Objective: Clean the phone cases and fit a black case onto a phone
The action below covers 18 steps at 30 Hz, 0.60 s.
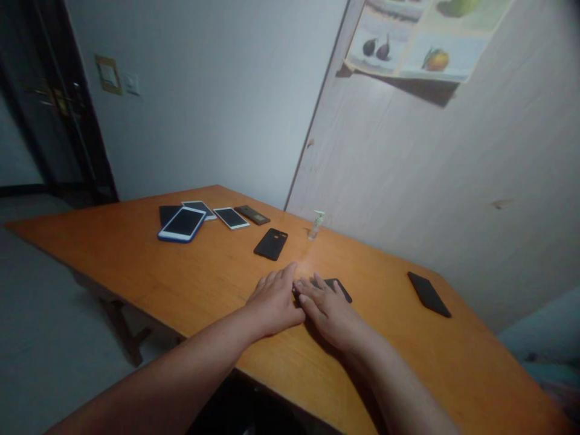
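Note:
A black phone (343, 291) lies flat on the table, mostly covered by my right hand (327, 309). The fingers of that hand are spread and rest across the phone's top. Beside the phone's left end is my left hand (272, 303), its fingers stretched forward and its thumb pointing toward the right hand. Whether the left fingertips touch the phone's edge I cannot tell. Just beyond my hands sits a black phone case (272, 244) with a camera cutout. A small clear pump bottle (316, 225) stands upright near the wall.
The wooden table (203, 284) meets the wall along its far side. At the far left lie a blue-cased phone (183, 224), white phones (231, 218) and a dark phone with an open back (252, 214). Another black flat phone or case (428, 293) lies at right.

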{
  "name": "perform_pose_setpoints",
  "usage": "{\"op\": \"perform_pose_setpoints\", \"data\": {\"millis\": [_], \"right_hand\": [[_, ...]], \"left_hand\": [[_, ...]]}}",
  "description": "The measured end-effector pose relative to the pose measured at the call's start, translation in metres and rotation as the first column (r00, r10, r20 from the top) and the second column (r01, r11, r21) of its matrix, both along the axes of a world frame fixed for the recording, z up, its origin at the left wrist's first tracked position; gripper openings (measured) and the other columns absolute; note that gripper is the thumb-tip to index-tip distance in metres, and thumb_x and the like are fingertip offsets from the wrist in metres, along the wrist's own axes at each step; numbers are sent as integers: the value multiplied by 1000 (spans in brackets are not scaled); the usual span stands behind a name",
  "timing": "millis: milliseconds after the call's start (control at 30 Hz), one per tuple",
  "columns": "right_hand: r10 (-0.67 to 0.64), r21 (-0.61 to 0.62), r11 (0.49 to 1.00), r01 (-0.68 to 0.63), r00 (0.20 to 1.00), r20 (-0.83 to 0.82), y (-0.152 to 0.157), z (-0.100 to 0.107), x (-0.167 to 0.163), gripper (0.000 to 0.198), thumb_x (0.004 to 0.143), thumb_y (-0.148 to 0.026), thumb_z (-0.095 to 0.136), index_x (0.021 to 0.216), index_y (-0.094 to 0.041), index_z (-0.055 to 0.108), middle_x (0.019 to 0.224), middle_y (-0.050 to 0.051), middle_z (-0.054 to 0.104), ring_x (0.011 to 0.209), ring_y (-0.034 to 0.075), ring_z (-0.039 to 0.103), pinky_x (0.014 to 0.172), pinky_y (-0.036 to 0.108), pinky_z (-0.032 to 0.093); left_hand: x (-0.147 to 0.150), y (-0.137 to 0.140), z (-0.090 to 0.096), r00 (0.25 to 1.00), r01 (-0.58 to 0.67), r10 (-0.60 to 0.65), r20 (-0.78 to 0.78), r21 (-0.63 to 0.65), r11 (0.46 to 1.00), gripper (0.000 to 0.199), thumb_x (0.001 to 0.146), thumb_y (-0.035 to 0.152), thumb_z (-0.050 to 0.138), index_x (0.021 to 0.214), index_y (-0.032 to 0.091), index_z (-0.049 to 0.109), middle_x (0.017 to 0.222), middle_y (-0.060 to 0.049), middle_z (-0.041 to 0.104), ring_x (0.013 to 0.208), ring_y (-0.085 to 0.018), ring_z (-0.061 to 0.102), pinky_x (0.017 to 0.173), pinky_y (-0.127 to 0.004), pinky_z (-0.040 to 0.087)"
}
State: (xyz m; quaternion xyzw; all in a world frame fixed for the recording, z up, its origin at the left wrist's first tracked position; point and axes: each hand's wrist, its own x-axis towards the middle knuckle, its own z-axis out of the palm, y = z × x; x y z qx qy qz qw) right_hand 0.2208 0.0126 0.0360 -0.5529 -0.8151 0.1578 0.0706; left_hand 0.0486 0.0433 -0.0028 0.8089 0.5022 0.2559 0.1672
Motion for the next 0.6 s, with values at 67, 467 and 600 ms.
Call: {"op": "perform_pose_setpoints", "data": {"millis": [67,467,600], "right_hand": [[34,-7,999,-34,999,-11,-7,3,7,50,104,-48,25,144,-29,51,154,2,41,149,31,19,117,64,3],[-83,50,996,80,994,68,4,-6,-9,52,103,-44,27,149,-27,43,157,3,36,150,32,14,117,66,4],[-29,37,999,27,998,59,-2,-9,-4,52,104,-46,23,150,-30,40,158,-1,33,151,30,12,117,64,3]], "left_hand": [[0,0,1,1000,0,0,-6,-22,1000,97,70,44,62,153,12,22,145,-16,49,135,-34,44,110,-46,37],[-1,-1,1,999,0,3,40,-86,996,108,69,43,63,157,13,8,147,-16,47,137,-35,40,111,-46,33],[-2,0,-2,999,19,-16,51,-65,998,106,71,45,62,157,15,9,147,-15,47,137,-35,41,111,-46,32]]}}
